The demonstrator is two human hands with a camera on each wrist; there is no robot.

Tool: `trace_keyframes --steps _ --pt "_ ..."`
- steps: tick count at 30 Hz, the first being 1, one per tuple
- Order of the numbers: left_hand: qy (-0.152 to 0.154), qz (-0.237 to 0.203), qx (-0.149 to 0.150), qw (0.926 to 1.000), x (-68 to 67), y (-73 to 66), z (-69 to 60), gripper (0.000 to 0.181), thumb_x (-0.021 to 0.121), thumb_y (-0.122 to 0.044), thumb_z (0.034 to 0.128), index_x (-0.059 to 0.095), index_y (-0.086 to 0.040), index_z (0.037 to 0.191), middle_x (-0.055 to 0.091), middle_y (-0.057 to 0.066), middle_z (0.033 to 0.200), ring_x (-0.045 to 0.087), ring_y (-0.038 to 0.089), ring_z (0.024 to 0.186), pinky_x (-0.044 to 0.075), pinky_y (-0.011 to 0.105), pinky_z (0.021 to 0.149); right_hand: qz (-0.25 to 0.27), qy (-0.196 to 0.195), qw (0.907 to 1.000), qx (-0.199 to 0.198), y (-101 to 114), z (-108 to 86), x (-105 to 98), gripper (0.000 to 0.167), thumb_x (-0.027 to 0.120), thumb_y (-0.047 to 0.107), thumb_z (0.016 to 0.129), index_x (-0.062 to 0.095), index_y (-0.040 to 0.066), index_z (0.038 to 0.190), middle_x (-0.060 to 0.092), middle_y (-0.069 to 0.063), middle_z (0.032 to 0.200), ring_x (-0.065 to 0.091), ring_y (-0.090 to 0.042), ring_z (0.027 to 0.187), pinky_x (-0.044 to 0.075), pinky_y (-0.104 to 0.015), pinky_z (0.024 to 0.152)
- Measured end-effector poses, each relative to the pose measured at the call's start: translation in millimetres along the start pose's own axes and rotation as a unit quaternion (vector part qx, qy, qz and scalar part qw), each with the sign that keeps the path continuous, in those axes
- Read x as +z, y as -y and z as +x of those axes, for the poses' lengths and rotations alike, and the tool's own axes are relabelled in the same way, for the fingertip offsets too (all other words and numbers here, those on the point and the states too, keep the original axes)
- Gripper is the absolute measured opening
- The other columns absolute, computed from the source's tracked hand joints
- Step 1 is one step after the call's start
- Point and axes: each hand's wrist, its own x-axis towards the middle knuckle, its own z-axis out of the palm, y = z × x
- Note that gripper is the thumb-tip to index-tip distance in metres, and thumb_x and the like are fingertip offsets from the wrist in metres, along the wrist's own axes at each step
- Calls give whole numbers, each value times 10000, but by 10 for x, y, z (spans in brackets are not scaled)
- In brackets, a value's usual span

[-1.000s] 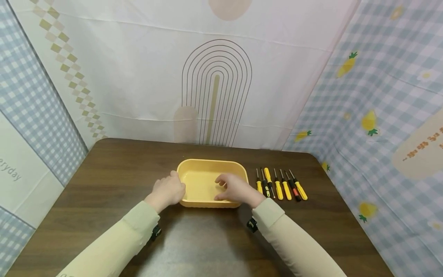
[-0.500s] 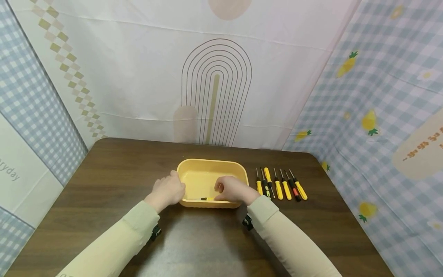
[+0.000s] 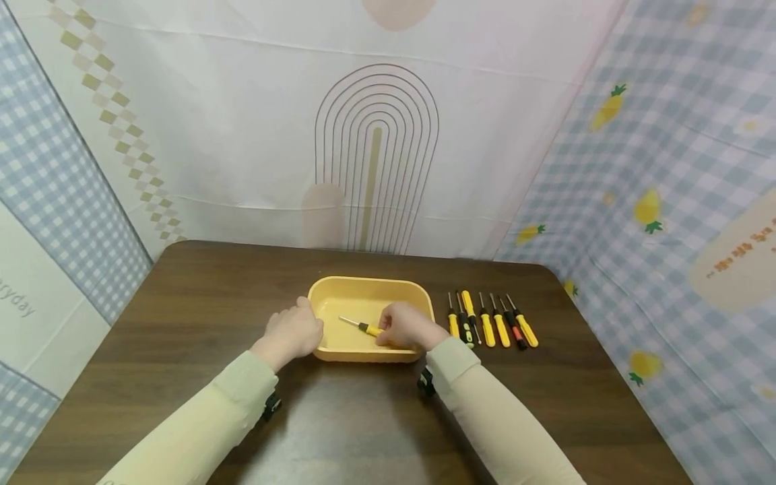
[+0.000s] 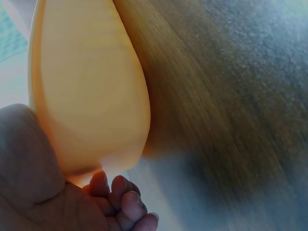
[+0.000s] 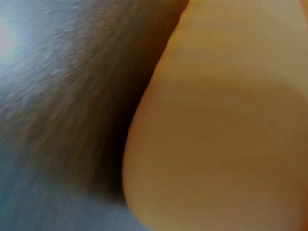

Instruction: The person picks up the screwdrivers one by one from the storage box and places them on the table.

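A yellow plastic bin [image 3: 339, 283] sits on the table, its outer wall [image 4: 91, 86] filling much of the left wrist view. My left hand [image 3: 294, 331] holds the bin's left end, with thumb and curled fingers showing in the left wrist view. Inside the bin, my right hand [image 3: 409, 327] pinches the handle of a screwdriver [image 3: 366, 329]. This screwdriver has a yellow and black handle, and its metal shaft slants toward the back left. Part of the handle is hidden behind the fingers. Only the bin's outside [image 5: 216, 144] appears in the right wrist view, not the right hand.
Right of the bin, several screwdrivers [image 3: 488, 329] lie side by side, mostly yellow-handled, one with a red and black handle [image 3: 514, 330]. The dark wooden table [image 3: 230, 283] ends at patterned cloth hangings [image 3: 242, 135] behind and on both sides.
A screwdriver held low along the bin's near wall has come into fuller view, its shaft now lifted and turned toward the back left. The left hand keeps its place on the bin.
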Motion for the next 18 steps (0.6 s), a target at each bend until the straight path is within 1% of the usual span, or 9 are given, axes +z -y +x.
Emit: trace_keyframes --steps 5,13,15,18 --pt "63 6 -64 10000 -27 26 -17 385 414 -265 967 408 89 1118 533 123 760 530 292 699 414 475 753 355 -45 9988 336 15 42 1 161 803 204 795 670 116 773 595 12 699 510 -138 605 428 -273 563" --pt "156 -47 -79 9998 -21 35 -22 404 414 -276 972 396 90 1142 533 117 755 524 285 689 401 472 753 776 -65 9952 598 -15 62 29 132 801 196 799 696 121 773 612 15 706 509 -131 626 416 -257 562" --pt "169 -44 -60 9998 -22 28 -12 405 411 -275 973 394 90 1148 535 118 757 524 286 689 403 474 752 805 -88 9945 657 -28 59 28 145 809 213 791 699 121 772 618 9 706 512 -137 626 416 -261 563" --pt "158 -37 -26 9999 -22 5 -4 406 407 -270 974 392 93 1155 534 120 762 524 287 693 404 480 756 700 -170 9950 686 -44 51 27 168 816 242 782 693 129 765 618 6 701 520 -143 623 421 -263 561"
